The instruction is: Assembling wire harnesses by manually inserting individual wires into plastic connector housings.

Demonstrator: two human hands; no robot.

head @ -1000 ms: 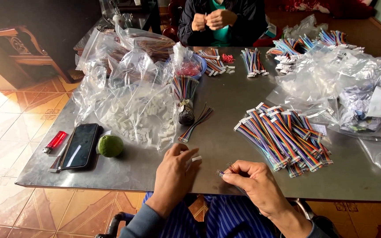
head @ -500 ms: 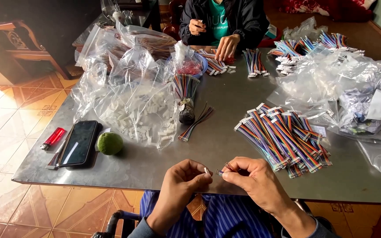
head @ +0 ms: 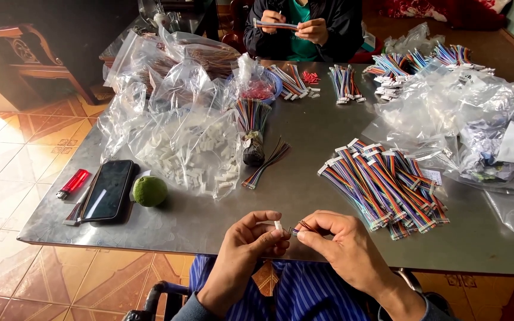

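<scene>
At the near edge of the grey desk (head: 304, 196), the person's two hands meet just above their striped lap. The left hand (head: 248, 249) is pinched shut on a small white connector housing (head: 278, 226), thumb and forefinger gripping it by the sides. The right hand (head: 343, 246) is closed on the end of a thin wire lead (head: 302, 226), whose tip points at the housing and sits just beside it — whether it has already entered cannot be told.

By the look of it, the step in hand is seating a wire end into the housing. The next move would call for lining the tip up squarely with one slot and pushing straight in, with the left hand holding the housing steady — a slight tilt could bend the end.

To the right lies a pile of finished rainbow ribbon cables (head: 382, 184). Ahead on the left sits a clear bag of white housings (head: 191, 154), with a tied bundle of coloured wires (head: 252, 128) beside it. A green lime (head: 150, 191), a dark phone (head: 109, 189) and a red lighter (head: 74, 183) rest at the left. Across the desk, another person's hands (head: 295, 25) hold a ribbon cable.
</scene>
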